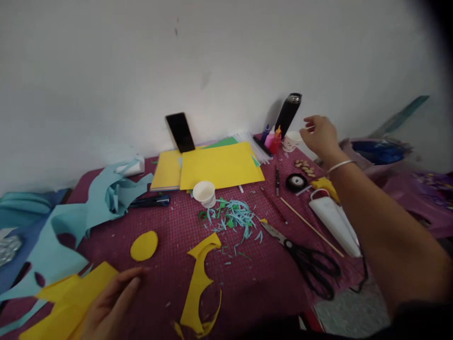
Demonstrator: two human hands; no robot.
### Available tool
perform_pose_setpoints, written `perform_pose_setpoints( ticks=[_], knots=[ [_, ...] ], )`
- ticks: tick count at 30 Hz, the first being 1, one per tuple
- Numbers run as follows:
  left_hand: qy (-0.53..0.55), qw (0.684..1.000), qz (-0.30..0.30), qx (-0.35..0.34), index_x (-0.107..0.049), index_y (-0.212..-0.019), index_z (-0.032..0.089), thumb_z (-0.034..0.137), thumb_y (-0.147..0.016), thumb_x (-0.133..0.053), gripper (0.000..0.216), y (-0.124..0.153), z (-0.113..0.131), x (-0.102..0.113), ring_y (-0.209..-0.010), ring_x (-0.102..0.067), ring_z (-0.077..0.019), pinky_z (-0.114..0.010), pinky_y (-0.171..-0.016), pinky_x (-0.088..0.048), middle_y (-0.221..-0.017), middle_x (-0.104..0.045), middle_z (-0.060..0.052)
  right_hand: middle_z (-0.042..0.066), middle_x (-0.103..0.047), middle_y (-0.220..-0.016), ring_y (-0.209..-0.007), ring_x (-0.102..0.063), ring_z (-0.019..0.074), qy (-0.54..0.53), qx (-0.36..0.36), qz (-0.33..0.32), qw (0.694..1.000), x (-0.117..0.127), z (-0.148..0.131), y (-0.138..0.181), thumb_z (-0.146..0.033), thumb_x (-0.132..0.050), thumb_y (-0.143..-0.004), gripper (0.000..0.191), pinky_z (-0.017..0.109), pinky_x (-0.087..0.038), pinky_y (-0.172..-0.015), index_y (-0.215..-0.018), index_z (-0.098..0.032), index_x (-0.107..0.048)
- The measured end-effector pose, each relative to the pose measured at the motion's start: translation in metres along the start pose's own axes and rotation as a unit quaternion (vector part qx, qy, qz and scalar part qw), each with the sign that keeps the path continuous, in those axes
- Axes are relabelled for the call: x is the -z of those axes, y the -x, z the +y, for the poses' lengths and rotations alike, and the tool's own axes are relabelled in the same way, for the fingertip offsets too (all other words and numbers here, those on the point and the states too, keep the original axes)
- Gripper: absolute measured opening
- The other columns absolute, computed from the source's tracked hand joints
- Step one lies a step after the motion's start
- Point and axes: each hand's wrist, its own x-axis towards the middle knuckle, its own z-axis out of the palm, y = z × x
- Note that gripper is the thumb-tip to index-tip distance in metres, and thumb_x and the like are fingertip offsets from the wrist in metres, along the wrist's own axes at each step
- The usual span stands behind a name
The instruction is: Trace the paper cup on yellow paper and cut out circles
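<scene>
My left hand [115, 300] is low at the left, over folded yellow paper [83, 293]. Its fingers stretch out loosely, and nothing shows between thumb and forefinger. A yellow paper circle [144, 245] lies just beyond it. To its right is a cut yellow paper scrap [198, 283] with curved edges. My right hand [321, 137] is raised at the far right, beside a patterned paper cup [292, 140]. The fingers are bent, with a gap between them and the thumb, and I make out nothing held. Black-handled scissors [304, 257] lie partly open below that arm.
A white paper cup [204, 194] stands by blue and green paper shreds [237, 215]. Behind are yellow sheets [222, 165], a phone [180, 132] and a black flask [288, 113]. A wooden stick [311, 226], tape roll [296, 182] and glue gun [334, 222] lie right; light-blue paper [67, 231] left.
</scene>
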Motion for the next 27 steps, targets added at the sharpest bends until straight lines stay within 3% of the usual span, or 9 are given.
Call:
perform_pose_setpoints(
  ticks=[2, 4, 6, 7, 9, 12, 16, 24, 27],
  knots=[
    [-0.027, 0.999, -0.030, 0.010, -0.071, -0.090, 0.026, 0.045, -0.068, -0.076, 0.029, 0.010, -0.001, -0.007, -0.095, -0.064, -0.0204, -0.023, -0.080, -0.051, -0.096, -0.073, -0.001, 0.018, -0.065, -0.105, -0.095, -0.060, 0.0204, -0.034, 0.068, -0.034, 0.997, -0.003, -0.034, 0.037, -0.019, -0.045, -0.092, 0.033, 0.036, -0.042, -0.083, -0.118, -0.006, -0.060],
    [-0.035, 0.998, -0.061, 0.002, -0.071, -0.090, 0.026, 0.046, -0.070, -0.074, 0.028, 0.019, -0.002, -0.010, -0.096, -0.063, -0.0192, -0.022, -0.083, -0.048, -0.094, -0.073, -0.001, 0.007, -0.069, -0.091, -0.078, -0.062, 0.0153, -0.067, 0.138, -0.098, 0.983, -0.019, -0.069, 0.079, -0.018, -0.053, -0.088, 0.023, 0.030, -0.046, -0.074, -0.106, -0.016, -0.067],
    [-0.032, 0.997, -0.070, -0.014, -0.070, -0.090, 0.026, 0.046, -0.072, -0.073, 0.027, 0.027, -0.003, -0.008, -0.094, -0.062, -0.0179, -0.021, -0.084, -0.046, -0.092, -0.073, -0.001, 0.000, -0.069, -0.078, -0.065, -0.060, 0.0131, -0.098, 0.205, -0.173, 0.958, -0.042, -0.101, 0.116, -0.019, -0.060, -0.084, 0.028, 0.026, -0.046, -0.065, -0.112, -0.023, -0.066],
    [-0.029, 0.997, -0.066, -0.021, -0.070, -0.090, 0.026, 0.046, -0.073, -0.072, 0.026, 0.031, -0.004, -0.006, -0.093, -0.062, -0.0171, -0.020, -0.084, -0.046, -0.092, -0.072, -0.001, 0.000, -0.070, -0.080, -0.066, -0.061, 0.0138, -0.131, 0.256, -0.225, 0.931, -0.054, -0.114, 0.131, -0.018, -0.059, -0.085, 0.038, 0.027, -0.046, -0.064, -0.123, -0.023, -0.060],
    [-0.023, 0.998, -0.056, -0.027, -0.069, -0.091, 0.026, 0.045, -0.076, -0.069, 0.025, 0.039, -0.007, 0.000, -0.093, -0.061, -0.0162, -0.020, -0.083, -0.045, -0.093, -0.072, 0.000, 0.000, -0.070, -0.079, -0.065, -0.061, 0.0145, -0.158, 0.295, -0.271, 0.902, -0.077, -0.134, 0.151, -0.016, -0.060, -0.083, 0.046, 0.027, -0.045, -0.062, -0.128, -0.024, -0.056],
    [-0.005, 0.999, -0.050, -0.020, -0.069, -0.091, 0.025, 0.045, -0.075, -0.070, 0.025, 0.048, -0.015, 0.009, -0.092, -0.061, -0.0167, -0.021, -0.081, -0.045, -0.092, -0.071, 0.000, 0.002, -0.069, -0.079, -0.066, -0.060, 0.0152, -0.155, 0.298, -0.269, 0.903, -0.098, -0.150, 0.159, -0.013, -0.061, -0.081, 0.029, 0.027, -0.042, -0.062, -0.108, -0.019, -0.066],
    [0.024, 0.999, -0.046, 0.007, -0.069, -0.089, 0.024, 0.043, -0.074, -0.071, 0.024, 0.054, -0.027, 0.016, -0.090, -0.061, -0.0178, -0.023, -0.082, -0.045, -0.090, -0.072, -0.001, 0.005, -0.068, -0.080, -0.067, -0.058, 0.0155, -0.163, 0.276, -0.244, 0.915, -0.102, -0.167, 0.164, -0.016, -0.056, -0.085, 0.011, 0.027, -0.040, -0.062, -0.087, -0.016, -0.067],
    [0.053, 0.996, -0.062, 0.023, -0.071, -0.088, 0.021, 0.040, -0.073, -0.073, 0.024, 0.053, -0.039, 0.023, -0.088, -0.062, -0.0195, -0.025, -0.078, -0.046, -0.090, -0.072, -0.004, 0.000, -0.067, -0.077, -0.067, -0.058, 0.0130, -0.189, 0.288, -0.308, 0.887, -0.112, -0.221, 0.210, -0.016, -0.058, -0.084, 0.009, 0.025, -0.039, -0.062, -0.087, -0.019, -0.067],
    [0.055, 0.995, -0.074, 0.024, -0.071, -0.091, 0.023, 0.039, -0.075, -0.071, 0.023, 0.054, -0.044, 0.022, -0.090, -0.062, -0.0192, -0.025, -0.080, -0.046, -0.092, -0.073, -0.003, 0.000, -0.069, -0.082, -0.071, -0.060, 0.0141, -0.206, 0.283, -0.323, 0.879, -0.110, -0.223, 0.221, -0.014, -0.059, -0.083, 0.034, 0.025, -0.042, -0.065, -0.117, -0.020, -0.059]
  ],
)
